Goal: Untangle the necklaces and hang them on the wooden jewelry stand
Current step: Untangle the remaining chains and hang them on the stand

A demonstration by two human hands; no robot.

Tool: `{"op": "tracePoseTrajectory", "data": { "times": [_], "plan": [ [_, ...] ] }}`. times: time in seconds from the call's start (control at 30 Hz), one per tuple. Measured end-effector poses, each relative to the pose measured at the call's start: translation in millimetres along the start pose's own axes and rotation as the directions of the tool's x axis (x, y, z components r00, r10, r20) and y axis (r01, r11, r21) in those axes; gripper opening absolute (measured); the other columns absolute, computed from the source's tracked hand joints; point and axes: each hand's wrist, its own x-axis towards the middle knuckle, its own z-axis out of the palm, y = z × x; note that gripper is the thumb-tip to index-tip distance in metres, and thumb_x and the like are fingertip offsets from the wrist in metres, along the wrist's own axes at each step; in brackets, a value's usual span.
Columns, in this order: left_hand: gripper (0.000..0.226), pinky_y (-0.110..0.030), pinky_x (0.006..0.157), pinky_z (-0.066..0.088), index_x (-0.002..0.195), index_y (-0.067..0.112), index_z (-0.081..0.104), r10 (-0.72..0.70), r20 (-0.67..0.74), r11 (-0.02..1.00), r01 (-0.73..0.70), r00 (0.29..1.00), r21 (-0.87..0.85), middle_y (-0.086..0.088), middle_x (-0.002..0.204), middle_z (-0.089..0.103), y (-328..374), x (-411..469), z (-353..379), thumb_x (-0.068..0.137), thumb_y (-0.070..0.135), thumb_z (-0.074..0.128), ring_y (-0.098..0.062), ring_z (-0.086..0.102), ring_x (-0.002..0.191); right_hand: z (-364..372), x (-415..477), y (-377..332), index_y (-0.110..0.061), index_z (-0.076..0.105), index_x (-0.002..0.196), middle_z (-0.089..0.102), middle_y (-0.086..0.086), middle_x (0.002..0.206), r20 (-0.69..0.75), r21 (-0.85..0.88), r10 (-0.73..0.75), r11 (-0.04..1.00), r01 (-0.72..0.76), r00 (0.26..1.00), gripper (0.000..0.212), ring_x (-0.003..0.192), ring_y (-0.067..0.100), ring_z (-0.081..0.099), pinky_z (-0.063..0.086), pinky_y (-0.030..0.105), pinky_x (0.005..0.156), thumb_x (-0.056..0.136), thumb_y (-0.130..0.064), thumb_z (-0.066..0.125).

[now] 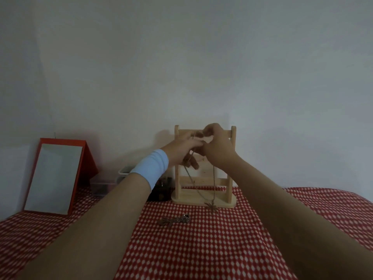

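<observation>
Thin bronze-coloured chain necklace (213, 178) hangs in front of the pale wooden jewelry stand (233, 158), pinched by my curled left fingers (188, 139) and right fingers (212, 129) at its top rail. If I release before it loops over, it could drop onto the tangled heap (175, 219) on the desk.

Dim, soft focus, edges bowed, muted shadows

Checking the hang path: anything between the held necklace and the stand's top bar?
Nothing visible: the left hand and right hand hold the necklace right at the stand's top bar; they hide whether it is on.
</observation>
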Motion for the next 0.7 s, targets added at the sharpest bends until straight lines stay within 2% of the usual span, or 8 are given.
{"op": "tracePoseTrajectory", "data": {
  "times": [0.07,0.13,0.23,0.3,0.4,0.5,0.6,0.7],
  "plan": [
    [0.024,-0.027,0.048,0.034,0.108,0.013,0.060,0.033,0.021,0.997,-0.035,0.999,0.068,-0.010,0.082,0.063,2.0,6.1,0.8,0.091,0.029,0.052,-0.021,0.044,0.046,-5.5,0.1,-1.0,-0.015,0.045,0.134,0.060,0.003,0.110,0.129,0.148,0.074,0.985,-0.093,0.989,0.040,0.064,0.007,0.057,0.046,0.016,0.050,0.098,-0.005,0.057],
    [0.018,-0.026,0.045,0.025,0.095,0.011,0.060,0.060,0.058,0.994,-0.065,0.996,0.092,-0.009,0.063,0.051,5.5,10.2,-0.2,0.092,0.028,0.053,-0.018,0.032,0.043,-12.1,0.9,4.7,-0.015,0.050,0.140,0.067,0.004,0.085,0.231,0.242,0.060,0.963,-0.117,0.971,0.040,0.049,0.011,0.051,0.046,0.027,0.043,0.101,-0.005,0.052],
    [0.021,-0.023,0.042,0.023,0.076,0.014,0.062,0.054,0.078,0.991,-0.063,0.996,0.117,0.000,0.052,0.035,7.2,16.3,-3.3,0.094,0.025,0.059,-0.014,0.025,0.043,-26.0,0.9,18.0,-0.019,0.072,0.115,0.069,-0.003,0.068,0.254,0.250,-0.001,0.966,-0.064,0.967,0.021,0.048,0.010,0.047,0.045,0.026,0.045,0.101,-0.011,0.059],
    [0.028,-0.023,0.043,0.026,0.066,0.019,0.066,0.037,0.059,0.994,-0.043,0.998,0.104,0.002,0.052,0.032,6.1,20.1,-3.4,0.093,0.026,0.063,-0.013,0.027,0.044,-33.0,-1.4,25.9,-0.018,0.072,0.089,0.062,-0.008,0.061,0.324,0.247,0.076,0.955,-0.162,0.943,0.012,0.051,0.009,0.043,0.042,0.025,0.049,0.099,-0.021,0.065],
    [0.023,-0.023,0.047,0.037,0.081,0.009,0.067,-0.006,0.104,0.995,-0.004,0.995,0.095,-0.001,0.052,0.031,2.1,22.1,1.7,0.094,0.027,0.062,-0.016,0.031,0.048,-39.8,-2.6,35.1,-0.019,0.057,0.066,0.043,-0.009,0.052,0.411,0.154,0.196,0.948,-0.279,0.890,0.034,0.048,0.011,0.034,0.035,0.026,0.051,0.094,-0.033,0.069],
    [0.027,-0.027,0.060,0.051,0.093,0.000,0.066,-0.059,0.120,0.994,0.048,0.991,0.098,-0.002,0.047,0.034,-6.6,24.3,2.9,0.097,0.025,0.057,-0.020,0.049,0.052,-47.0,-1.6,42.5,-0.025,0.041,0.055,0.030,-0.004,0.055,0.471,0.153,0.240,0.925,-0.347,0.849,0.047,0.050,0.014,0.025,0.031,0.028,0.053,0.097,-0.038,0.058],
    [0.027,-0.029,0.070,0.056,0.077,0.007,0.060,-0.048,0.114,0.993,0.059,0.992,-0.100,0.001,0.042,0.035,-17.0,26.3,-2.0,0.099,0.019,0.052,-0.023,0.055,0.061,-56.9,2.0,52.0,-0.026,0.027,0.059,0.025,-0.001,0.062,0.474,0.367,0.248,0.817,-0.446,0.845,0.049,0.059,0.019,0.016,0.033,0.028,0.053,0.101,-0.035,0.050],
    [0.029,-0.026,0.069,0.057,0.072,0.010,0.055,-0.002,0.057,0.907,0.026,0.998,-0.419,0.001,0.046,0.041,-23.9,29.8,-5.1,0.100,0.014,0.049,-0.022,0.057,0.065,-63.3,5.1,63.6,-0.022,0.033,0.065,0.029,-0.001,0.066,0.438,0.516,0.263,0.709,-0.480,0.860,0.040,0.066,0.022,0.013,0.035,0.029,0.056,0.101,-0.030,0.047]
  ]
}}
